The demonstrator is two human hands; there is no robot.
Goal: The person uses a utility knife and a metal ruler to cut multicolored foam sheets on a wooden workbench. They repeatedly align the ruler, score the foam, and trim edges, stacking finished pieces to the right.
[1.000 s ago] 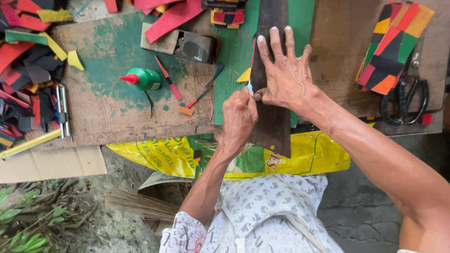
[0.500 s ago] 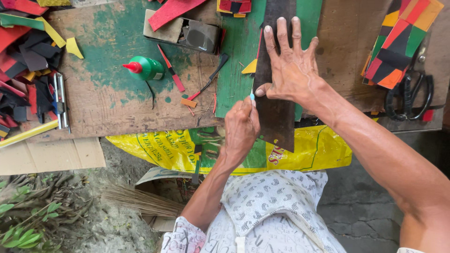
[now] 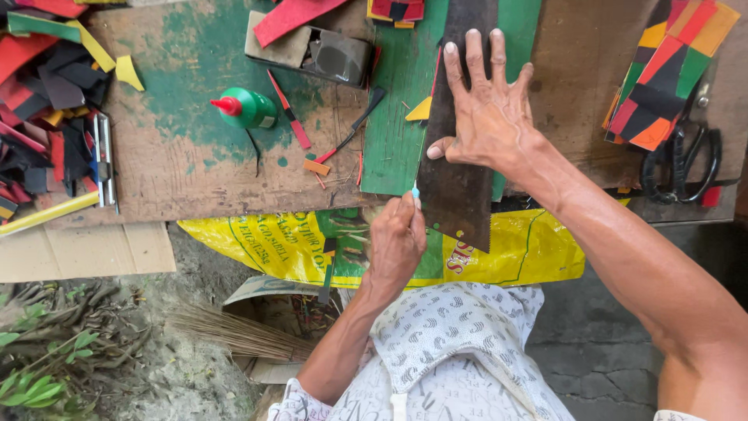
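Soft, even daylight fills the scene, bright and without glare; the worn worktop (image 3: 195, 171) and its coloured scraps read clearly. Shadows are faint, only a thin dark edge under the right hand (image 3: 487, 117) and beneath the near rim of the worktop. Focus is sharp throughout, with slight wide-angle stretching at the near corners.

right hand (image 3: 487, 117) pressing dark strip (image 3: 460, 156), left hand (image 3: 397, 242) cutting

worn wooden bench (image 3: 195, 179), green sheet (image 3: 401, 101), scraps (image 3: 47, 78)
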